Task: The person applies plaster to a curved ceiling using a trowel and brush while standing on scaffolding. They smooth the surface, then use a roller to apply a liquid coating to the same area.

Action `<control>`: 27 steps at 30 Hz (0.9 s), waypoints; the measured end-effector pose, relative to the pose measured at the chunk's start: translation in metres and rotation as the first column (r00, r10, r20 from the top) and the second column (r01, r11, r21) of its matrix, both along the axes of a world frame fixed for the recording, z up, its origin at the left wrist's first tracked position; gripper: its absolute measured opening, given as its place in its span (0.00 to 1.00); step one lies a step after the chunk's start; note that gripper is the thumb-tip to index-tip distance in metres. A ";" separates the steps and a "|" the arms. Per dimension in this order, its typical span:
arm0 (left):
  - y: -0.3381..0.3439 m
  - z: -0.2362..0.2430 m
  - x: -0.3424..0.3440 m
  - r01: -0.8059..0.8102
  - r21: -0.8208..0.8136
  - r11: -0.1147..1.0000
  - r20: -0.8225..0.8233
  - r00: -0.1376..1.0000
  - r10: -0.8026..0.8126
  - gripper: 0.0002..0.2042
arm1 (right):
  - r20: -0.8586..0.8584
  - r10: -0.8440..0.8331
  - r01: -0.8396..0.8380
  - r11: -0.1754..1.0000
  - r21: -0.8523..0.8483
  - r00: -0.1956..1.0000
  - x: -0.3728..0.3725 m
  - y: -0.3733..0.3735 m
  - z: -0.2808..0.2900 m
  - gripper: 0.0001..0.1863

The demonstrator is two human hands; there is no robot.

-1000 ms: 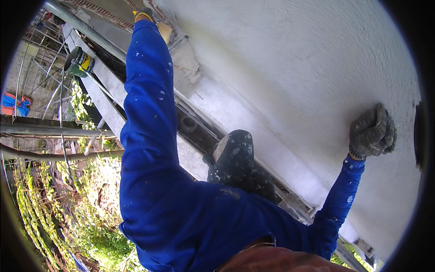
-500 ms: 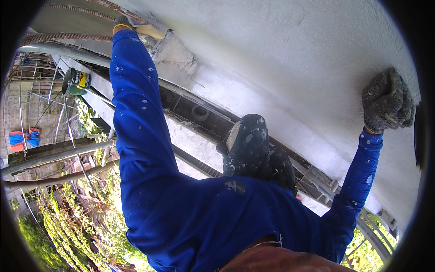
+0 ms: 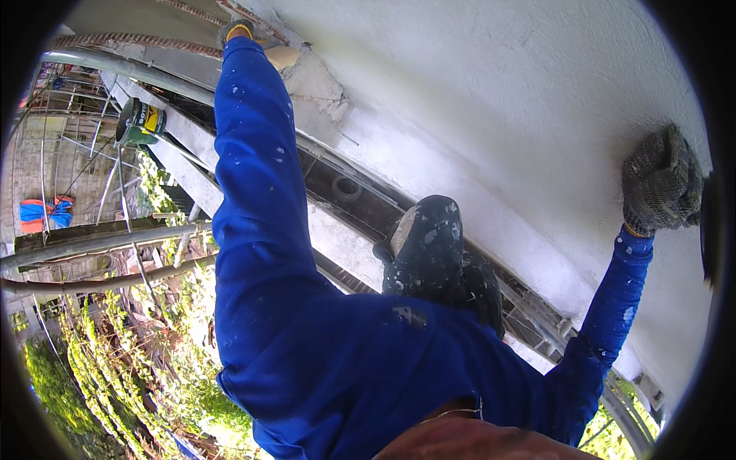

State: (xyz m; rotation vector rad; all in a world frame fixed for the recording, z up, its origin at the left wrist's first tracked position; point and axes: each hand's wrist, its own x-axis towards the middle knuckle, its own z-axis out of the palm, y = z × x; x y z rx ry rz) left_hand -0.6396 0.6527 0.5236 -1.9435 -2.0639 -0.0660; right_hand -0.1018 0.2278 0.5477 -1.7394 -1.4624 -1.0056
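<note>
My left arm reaches far up and left, and my gloved left hand (image 3: 236, 31) is by a broken, rough patch of plaster (image 3: 314, 80) and several ribbed, rust-brown bars (image 3: 138, 40). A tan piece (image 3: 282, 57) shows just beside that hand; its fingers are too small and hidden to read. On the right, my right hand (image 3: 663, 182), in a grey knitted glove, is closed with curled fingers against the pale plastered wall (image 3: 491, 100). A dark edge (image 3: 711, 230) shows just beyond it at the rim of the picture; whether the hand holds it is unclear.
Below my paint-spotted knee (image 3: 425, 238) runs a dark gap with a round ring (image 3: 346, 188) in it, beside a pale ledge (image 3: 341, 241). A dark bucket with a yellow label (image 3: 142, 121) hangs at left, near scaffold poles (image 3: 100, 245). Green plants (image 3: 115, 368) grow lower down.
My left hand and arm have shifted to the right and slightly up in the picture, and the background has shifted right too. My right hand stays closed by the wall, slightly lower.
</note>
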 end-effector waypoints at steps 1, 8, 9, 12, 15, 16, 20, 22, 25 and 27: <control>0.002 -0.002 0.004 0.006 -0.001 1.000 0.007 1.000 -0.006 0.18 | -0.118 0.173 -0.166 0.984 0.068 0.978 0.041 -0.001 -0.013 0.23; 0.007 -0.003 -0.005 -0.021 -0.024 0.999 -0.056 0.998 0.020 0.18 | 0.364 -0.118 0.107 0.993 0.052 0.924 -0.006 -0.002 0.003 0.19; 0.009 0.004 -0.014 -0.029 -0.020 0.999 -0.070 0.997 0.027 0.18 | 0.294 -0.079 0.070 0.997 0.039 0.953 -0.002 0.000 -0.004 0.20; 0.017 0.000 -0.002 -0.006 -0.026 1.000 -0.080 0.997 0.004 0.18 | -0.025 0.126 -0.126 0.992 0.015 0.992 0.041 -0.010 -0.024 0.22; 0.016 -0.009 0.003 0.008 -0.031 0.999 -0.096 0.995 -0.011 0.18 | -0.322 0.287 -0.281 0.957 0.066 0.902 0.068 -0.018 -0.044 0.24; 0.012 -0.012 -0.002 0.002 -0.037 0.999 -0.097 0.995 -0.006 0.18 | -0.389 0.325 -0.318 0.944 0.084 0.862 0.072 -0.019 -0.047 0.25; 0.015 -0.011 0.003 0.015 -0.039 0.999 -0.100 0.995 -0.019 0.18 | -0.565 0.427 -0.389 0.901 0.194 0.706 0.104 -0.024 -0.064 0.28; 0.014 -0.012 0.008 0.019 -0.043 0.999 -0.101 0.995 -0.023 0.18 | -0.646 0.481 -0.413 0.870 0.270 0.592 0.119 -0.031 -0.067 0.30; 0.013 -0.010 0.005 0.013 -0.047 0.999 -0.109 0.994 -0.018 0.18 | -0.573 0.399 -0.396 0.908 0.138 0.716 0.102 -0.030 -0.070 0.30; 0.012 -0.011 0.003 0.012 -0.055 0.998 -0.115 0.993 -0.018 0.18 | -0.232 0.219 -0.235 0.971 -0.047 0.948 0.075 -0.023 -0.060 0.30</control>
